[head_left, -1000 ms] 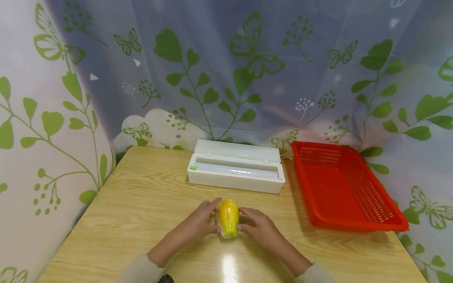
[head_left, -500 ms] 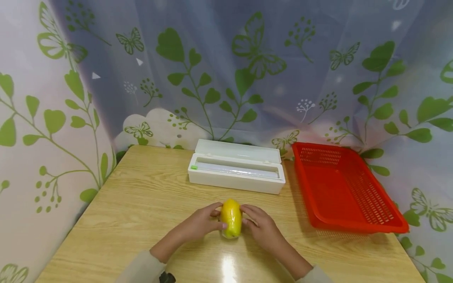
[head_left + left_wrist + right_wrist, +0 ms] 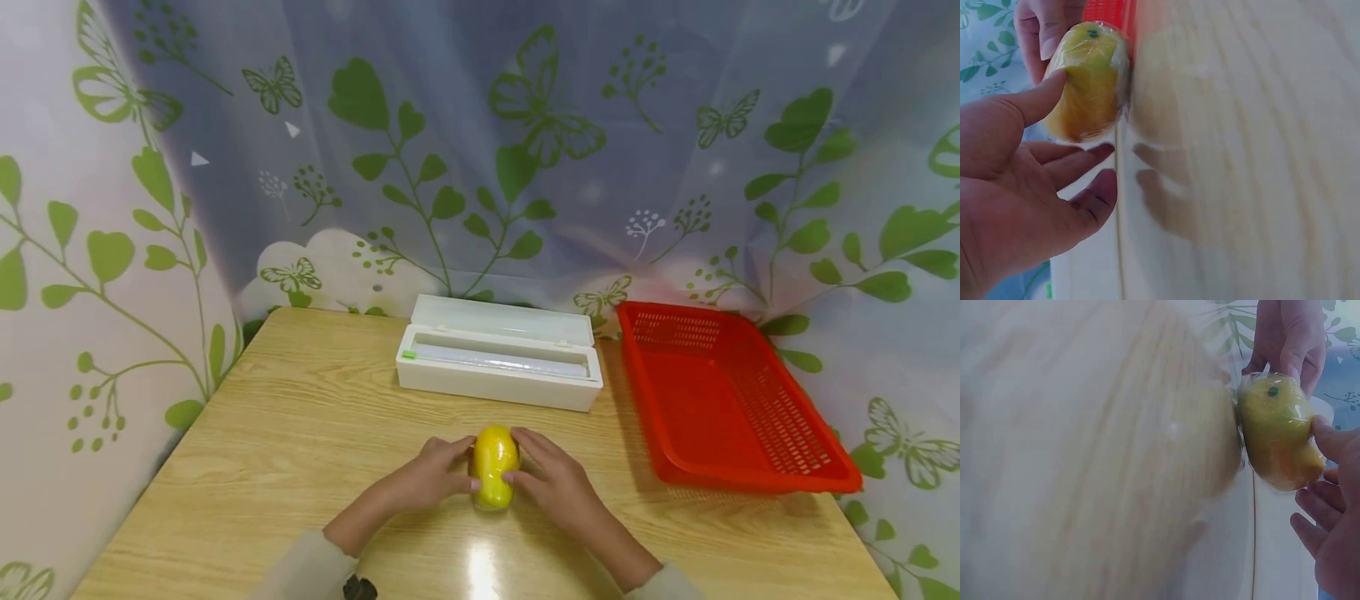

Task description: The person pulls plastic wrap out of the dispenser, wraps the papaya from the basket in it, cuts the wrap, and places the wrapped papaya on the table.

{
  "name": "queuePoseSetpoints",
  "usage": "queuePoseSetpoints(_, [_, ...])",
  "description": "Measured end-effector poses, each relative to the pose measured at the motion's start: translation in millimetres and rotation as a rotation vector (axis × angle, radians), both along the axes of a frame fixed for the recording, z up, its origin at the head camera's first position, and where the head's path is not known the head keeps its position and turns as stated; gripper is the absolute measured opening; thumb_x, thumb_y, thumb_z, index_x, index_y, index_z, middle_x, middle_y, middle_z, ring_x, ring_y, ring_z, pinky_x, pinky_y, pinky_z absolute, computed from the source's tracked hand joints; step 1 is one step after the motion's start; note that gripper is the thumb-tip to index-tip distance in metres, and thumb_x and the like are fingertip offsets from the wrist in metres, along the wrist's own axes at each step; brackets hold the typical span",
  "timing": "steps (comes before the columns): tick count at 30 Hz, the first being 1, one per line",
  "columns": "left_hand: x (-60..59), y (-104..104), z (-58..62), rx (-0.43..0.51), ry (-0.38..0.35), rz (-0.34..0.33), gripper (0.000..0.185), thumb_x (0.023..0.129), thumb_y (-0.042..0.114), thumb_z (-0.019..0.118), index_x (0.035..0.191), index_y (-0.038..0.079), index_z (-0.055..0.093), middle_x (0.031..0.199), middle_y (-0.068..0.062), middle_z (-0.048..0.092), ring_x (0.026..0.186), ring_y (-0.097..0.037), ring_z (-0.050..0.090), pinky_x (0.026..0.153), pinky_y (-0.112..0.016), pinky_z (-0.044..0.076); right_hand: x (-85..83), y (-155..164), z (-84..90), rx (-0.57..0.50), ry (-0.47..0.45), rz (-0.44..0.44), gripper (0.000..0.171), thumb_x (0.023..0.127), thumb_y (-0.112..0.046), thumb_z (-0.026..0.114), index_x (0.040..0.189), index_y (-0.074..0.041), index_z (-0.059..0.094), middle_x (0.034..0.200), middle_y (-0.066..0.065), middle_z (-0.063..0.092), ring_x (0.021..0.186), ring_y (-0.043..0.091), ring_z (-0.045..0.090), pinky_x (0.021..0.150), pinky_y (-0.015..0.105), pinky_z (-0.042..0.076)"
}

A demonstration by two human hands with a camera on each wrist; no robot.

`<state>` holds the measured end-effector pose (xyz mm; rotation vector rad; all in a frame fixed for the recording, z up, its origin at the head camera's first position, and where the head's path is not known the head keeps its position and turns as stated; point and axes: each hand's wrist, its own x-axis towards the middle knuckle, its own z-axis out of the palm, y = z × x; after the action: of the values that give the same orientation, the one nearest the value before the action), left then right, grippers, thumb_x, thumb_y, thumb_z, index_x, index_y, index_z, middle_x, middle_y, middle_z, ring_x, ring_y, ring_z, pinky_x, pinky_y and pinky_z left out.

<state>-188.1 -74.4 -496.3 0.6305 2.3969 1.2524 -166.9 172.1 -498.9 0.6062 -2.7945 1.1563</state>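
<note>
A yellow fruit [image 3: 496,457] wrapped in shiny clear film lies on the table between my two hands; its exact kind is unclear. My left hand [image 3: 429,477] holds it from the left, thumb near its lower end and fingertips by its upper end. From the other side my right hand [image 3: 557,485] holds it with thumb and fingers. In the left wrist view, the fruit [image 3: 1088,87] shows a greenish end with a dark green spot, and the left thumb touches the film. The right wrist view shows the fruit [image 3: 1275,434] against the right thumb and fingers.
Behind the fruit stands a long white box [image 3: 498,392], its lid [image 3: 502,319] raised, with a film roll [image 3: 502,358] inside. A red plastic basket [image 3: 675,462] sits at the right of the wooden table [image 3: 315,400]. Patterned cloth [image 3: 450,125] hangs at the back and sides.
The wrapped fruit has turned between my hands and shifted slightly right. Both hands have moved a little with it, their fingers repositioning around it. The box and basket stay put.
</note>
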Motion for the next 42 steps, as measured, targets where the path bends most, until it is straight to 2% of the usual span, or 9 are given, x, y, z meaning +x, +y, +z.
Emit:
queuePoseSetpoints(4, [-1.3, -2.0, 2.0, -0.036, 0.068, 0.025, 0.09, 0.09, 0.038, 0.076, 0.16, 0.01, 0.027, 0.158, -0.013, 0.04, 0.146, -0.037, 0.035, 0.117, -0.056, 0.033, -0.1, -1.0, 1.9, 0.034, 0.023, 0.005, 0.067, 0.09, -0.035, 0.075, 0.149, -0.013, 0.051, 0.153, 0.007, 0.049, 0.141, 0.029, 0.048, 0.111, 0.049, 0.043])
queuePoseSetpoints(7, [-3.7, -1.2, 2.5, -0.005, 0.11, -0.017, 0.09, 0.086, 0.033, 0.08, 0.159, 0.014, 0.031, 0.16, -0.006, 0.039, 0.148, -0.031, 0.035, 0.118, -0.052, 0.033, -0.4, -0.3, 2.2, 0.041, -0.008, 0.003, 0.068, 0.091, -0.038, 0.073, 0.15, -0.014, 0.049, 0.155, 0.005, 0.048, 0.141, 0.028, 0.047, 0.111, 0.049, 0.042])
queuePoseSetpoints(11, [-6.2, 1.7, -0.3, -0.019, 0.169, -0.069, 0.088, 0.082, 0.031, 0.083, 0.155, 0.011, 0.039, 0.156, -0.004, 0.046, 0.146, -0.024, 0.04, 0.119, -0.046, 0.033, -1.6, 1.6, 1.2, 0.05, -0.083, 0.013, 0.072, 0.093, -0.046, 0.068, 0.155, -0.018, 0.042, 0.158, 0.001, 0.043, 0.143, 0.027, 0.044, 0.113, 0.05, 0.041])
queuePoseSetpoints(15, [-7.7, 4.1, -2.2, -0.065, 0.207, -0.067, 0.089, 0.08, 0.032, 0.083, 0.154, 0.005, 0.04, 0.152, -0.008, 0.05, 0.142, -0.024, 0.045, 0.118, -0.043, 0.035, -3.0, 3.5, 0.5, 0.047, -0.144, 0.026, 0.075, 0.094, -0.049, 0.066, 0.157, -0.021, 0.037, 0.159, -0.001, 0.038, 0.145, 0.026, 0.041, 0.114, 0.05, 0.039])
queuePoseSetpoints(19, [-8.3, 4.9, -0.6, -0.081, 0.205, -0.059, 0.089, 0.081, 0.031, 0.083, 0.153, 0.003, 0.04, 0.151, -0.011, 0.051, 0.141, -0.025, 0.046, 0.117, -0.043, 0.036, -4.1, 3.1, 1.4, 0.032, -0.173, 0.033, 0.076, 0.094, -0.049, 0.066, 0.158, -0.021, 0.035, 0.161, -0.001, 0.036, 0.147, 0.026, 0.037, 0.116, 0.05, 0.036])
queuePoseSetpoints(24, [-6.6, 3.3, 1.5, -0.078, 0.163, -0.047, 0.09, 0.082, 0.033, 0.082, 0.154, 0.003, 0.037, 0.155, -0.012, 0.046, 0.144, -0.027, 0.042, 0.119, -0.046, 0.034, -5.3, 1.4, 2.8, 0.025, -0.164, 0.039, 0.075, 0.094, -0.048, 0.066, 0.157, -0.018, 0.037, 0.162, 0.004, 0.035, 0.149, 0.03, 0.034, 0.116, 0.055, 0.034])
queuePoseSetpoints(29, [-5.7, 2.2, 2.3, -0.073, 0.134, -0.035, 0.091, 0.083, 0.036, 0.081, 0.155, 0.002, 0.036, 0.156, -0.013, 0.044, 0.145, -0.029, 0.04, 0.119, -0.047, 0.033, -5.7, 1.9, 3.0, 0.0, -0.168, 0.035, 0.073, 0.094, -0.048, 0.068, 0.155, -0.017, 0.042, 0.16, 0.001, 0.039, 0.147, 0.032, 0.038, 0.114, 0.059, 0.036])
queuePoseSetpoints(35, [-7.2, 0.3, 4.6, -0.076, 0.124, -0.032, 0.089, 0.083, 0.036, 0.081, 0.154, 0.005, 0.038, 0.157, -0.01, 0.043, 0.146, -0.028, 0.039, 0.12, -0.047, 0.032, -7.9, -0.2, 3.1, -0.015, -0.196, 0.034, 0.073, 0.094, -0.046, 0.069, 0.155, -0.018, 0.041, 0.155, -0.001, 0.045, 0.143, 0.032, 0.044, 0.112, 0.061, 0.037])
queuePoseSetpoints(42, [-6.6, 0.1, 4.0, -0.086, 0.134, -0.039, 0.088, 0.083, 0.035, 0.081, 0.153, 0.004, 0.039, 0.155, -0.01, 0.046, 0.145, -0.027, 0.041, 0.119, -0.045, 0.034, -9.0, -0.6, 3.9, 0.002, -0.206, 0.033, 0.074, 0.093, -0.048, 0.069, 0.155, -0.017, 0.042, 0.16, 0.003, 0.038, 0.146, 0.035, 0.037, 0.113, 0.064, 0.034])
